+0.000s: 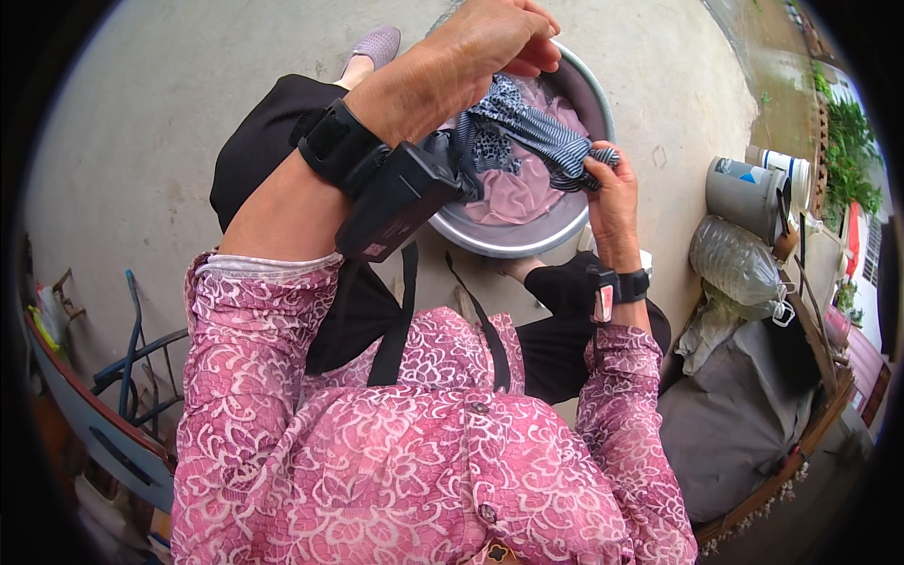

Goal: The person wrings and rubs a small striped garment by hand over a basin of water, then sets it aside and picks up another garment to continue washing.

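Observation:
A grey metal basin (603,94) stands on the ground between my legs. In it lies a heap of wet-looking pink cloth (518,193) beneath a blue-black patterned garment (537,127), part striped and part spotted. My right hand (612,184), at the basin's right rim, is closed around a bunched striped end of that garment and stretches it rightward. Above the far side of the basin hovers my left hand (504,42), its fingers loosely bent and partly apart, with nothing visible in them. My left forearm covers the basin's left side.
A grey bucket (744,198), a large clear plastic bottle (734,259) and a dark grey sheet (734,414) are at the right. Blue metal tubing (127,348) and a curved blue-grey panel (113,443) stand at the left. Concrete floor (169,141) surrounds the basin.

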Motion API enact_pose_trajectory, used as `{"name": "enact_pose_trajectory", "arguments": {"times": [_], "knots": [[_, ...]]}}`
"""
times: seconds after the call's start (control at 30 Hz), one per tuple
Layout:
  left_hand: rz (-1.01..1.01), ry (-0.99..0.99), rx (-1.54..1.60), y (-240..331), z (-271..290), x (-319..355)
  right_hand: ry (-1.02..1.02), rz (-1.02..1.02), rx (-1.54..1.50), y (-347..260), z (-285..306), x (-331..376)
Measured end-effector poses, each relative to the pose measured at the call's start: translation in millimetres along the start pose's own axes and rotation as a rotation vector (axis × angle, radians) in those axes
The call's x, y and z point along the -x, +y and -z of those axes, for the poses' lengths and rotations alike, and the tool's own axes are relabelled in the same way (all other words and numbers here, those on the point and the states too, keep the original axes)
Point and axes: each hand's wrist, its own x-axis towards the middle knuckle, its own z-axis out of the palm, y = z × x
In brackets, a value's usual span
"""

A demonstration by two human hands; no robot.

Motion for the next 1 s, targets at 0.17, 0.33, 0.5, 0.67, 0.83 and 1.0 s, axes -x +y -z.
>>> {"name": "enact_pose_trajectory", "arguments": {"times": [0.17, 0.33, 0.5, 0.67, 0.83, 1.0], "knots": [[0.007, -0.001, -0.016, 2.9, 0.9, 9.1, -0.057, -0.264, 0.448, 82.4, 57.1, -31.5], [0.072, 0.055, -0.029, 16.8, -10.0, 26.6, -0.217, -0.171, 1.266, 109.0, 79.8, -53.2], [-0.018, 0.0, -0.237, 14.3, -13.6, 42.4, -0.256, 0.204, 1.253, 117.3, 33.7, -82.0], [0.062, 0.04, -0.216, 13.5, -19.4, 46.0, -0.325, 0.038, 1.412, 154.7, -9.2, -65.3], [0.051, 0.025, -0.217, 14.7, -24.3, 44.2, -0.385, -0.08, 1.24, 188.9, 35.0, -54.5], [0.17, 0.014, 0.012, 5.0, -24.1, 29.9, -0.317, -0.261, 0.843, 121.7, 33.4, -61.5]]}}
